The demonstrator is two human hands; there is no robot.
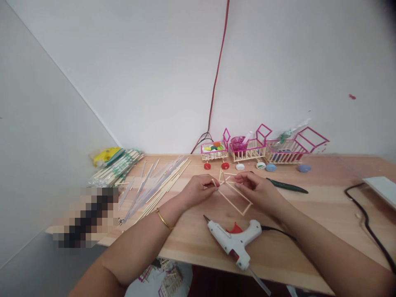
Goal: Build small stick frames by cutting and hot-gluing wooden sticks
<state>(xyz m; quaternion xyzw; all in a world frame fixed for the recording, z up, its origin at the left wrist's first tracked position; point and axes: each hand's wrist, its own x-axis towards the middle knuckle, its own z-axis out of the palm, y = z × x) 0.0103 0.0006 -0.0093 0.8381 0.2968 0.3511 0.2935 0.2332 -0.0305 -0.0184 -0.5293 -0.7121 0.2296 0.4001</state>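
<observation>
Between both hands is a small open frame of pale wooden sticks [232, 198], held just above the table. My left hand [202, 189] pinches its left corner, where a short stick points up. My right hand [252, 187] grips the frame's upper right side with thumb and fingers. A long rectangle of the frame slants down toward me, and a few shorter sticks cross near the fingertips. Just below the hands lies a white hot glue gun [235, 239] with a red trigger, its nozzle pointing left and a clear glue stick out of its back.
Loose sticks and clear glue sticks [157, 185] lie left, beside bagged sticks [123, 167]. Several stick carts [249, 150] with magenta rims and bottle-cap wheels stand along the wall. A dark green knife-like tool [287, 185] lies right of my hand. A black cable [366, 218] runs down the right side.
</observation>
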